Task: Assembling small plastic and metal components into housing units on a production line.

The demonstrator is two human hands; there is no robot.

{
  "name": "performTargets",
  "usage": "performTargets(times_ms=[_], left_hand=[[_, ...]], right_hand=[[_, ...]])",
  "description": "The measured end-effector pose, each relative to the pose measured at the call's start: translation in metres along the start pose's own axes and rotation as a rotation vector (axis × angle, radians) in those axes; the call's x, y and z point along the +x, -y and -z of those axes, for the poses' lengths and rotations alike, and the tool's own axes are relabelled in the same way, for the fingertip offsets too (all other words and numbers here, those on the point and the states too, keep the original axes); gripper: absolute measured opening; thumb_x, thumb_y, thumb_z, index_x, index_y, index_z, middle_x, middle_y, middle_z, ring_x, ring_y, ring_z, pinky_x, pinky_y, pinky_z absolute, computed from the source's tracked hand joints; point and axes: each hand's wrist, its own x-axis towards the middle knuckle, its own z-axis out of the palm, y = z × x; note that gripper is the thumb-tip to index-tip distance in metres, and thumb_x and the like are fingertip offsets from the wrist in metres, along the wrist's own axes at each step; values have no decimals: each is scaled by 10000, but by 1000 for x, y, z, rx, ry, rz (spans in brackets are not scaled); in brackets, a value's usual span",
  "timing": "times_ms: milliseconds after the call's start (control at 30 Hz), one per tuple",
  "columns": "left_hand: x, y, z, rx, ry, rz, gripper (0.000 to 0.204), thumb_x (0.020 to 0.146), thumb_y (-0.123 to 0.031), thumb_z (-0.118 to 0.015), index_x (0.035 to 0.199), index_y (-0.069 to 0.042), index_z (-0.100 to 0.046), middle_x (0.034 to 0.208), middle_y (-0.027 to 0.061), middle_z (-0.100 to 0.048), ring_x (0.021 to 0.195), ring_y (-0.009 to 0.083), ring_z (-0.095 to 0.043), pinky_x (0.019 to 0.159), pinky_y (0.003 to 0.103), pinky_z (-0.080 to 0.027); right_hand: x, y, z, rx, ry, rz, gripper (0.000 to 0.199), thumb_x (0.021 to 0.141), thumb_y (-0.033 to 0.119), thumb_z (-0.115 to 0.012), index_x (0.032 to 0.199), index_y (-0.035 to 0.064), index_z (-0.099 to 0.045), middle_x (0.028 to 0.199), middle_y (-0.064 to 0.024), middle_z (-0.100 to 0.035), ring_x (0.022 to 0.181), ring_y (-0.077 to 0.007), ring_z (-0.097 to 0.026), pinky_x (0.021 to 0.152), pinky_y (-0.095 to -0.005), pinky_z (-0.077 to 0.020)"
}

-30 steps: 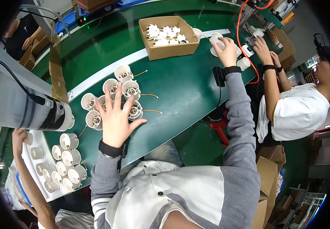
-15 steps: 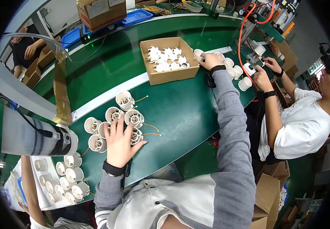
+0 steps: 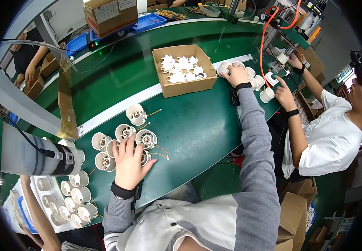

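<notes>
My left hand point(image 3: 128, 167) reaches over a cluster of white cylindrical fan housings point(image 3: 146, 139) on the green table, fingers spread and fingertips resting among the nearest ones. Round hubs with copper-coloured parts show inside them, and thin orange-brown wires point(image 3: 160, 155) trail from several. At the far right my right hand point(image 3: 237, 76) is closed on the rim of a white housing point(image 3: 223, 69), thumb on its near side; the fingertips are partly hidden. Other white housings point(image 3: 251, 72) stand beside that hand. Between my hands, farther back, a cardboard box point(image 3: 189, 88) holds white fan impellers point(image 3: 183, 69).
At right a co-worker in a white shirt point(image 3: 325, 144) handles a press fixture point(image 3: 279, 62) with red air hoses point(image 3: 262, 46). More housings point(image 3: 80, 194) stand on a white tray at lower left, beside another person's arm point(image 3: 38, 211). A grey-white cylindrical appliance point(image 3: 34, 154) juts in at left.
My right hand has shifted slightly right and nearer, and the white housing at its fingers has moved with it. My left hand stays over the cluster, its fingers a little more bent.
</notes>
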Motion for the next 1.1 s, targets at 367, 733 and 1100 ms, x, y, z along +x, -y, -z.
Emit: performTargets(times_ms=[367,733,1100], left_hand=[[-3,1,12,-19,17,-6,496,642,-356,-789,971,-50,-580,1265,132,-507,1136,341,-459,1027,608,-248],[-7,9,9,-68,-79,84,333,705,-279,-761,889,-48,-607,1211,111,-540,1158,306,-465,1050,586,-240],[-5,5,29,-104,-79,51,603,675,-362,-781,1187,-128,-564,1371,131,-424,1321,369,-324,1074,602,-196]], right_hand=[[-57,7,22,209,-29,223,394,729,410,-740,866,49,-663,991,-98,-593,983,-305,-557,801,-403,-467],[-142,90,96,529,51,813,369,675,406,-773,827,118,-599,1124,-49,-588,1022,-259,-532,806,-368,-387],[-123,218,117,991,29,1190,437,685,417,-760,918,84,-600,1293,-124,-505,1137,-304,-503,870,-435,-413]])
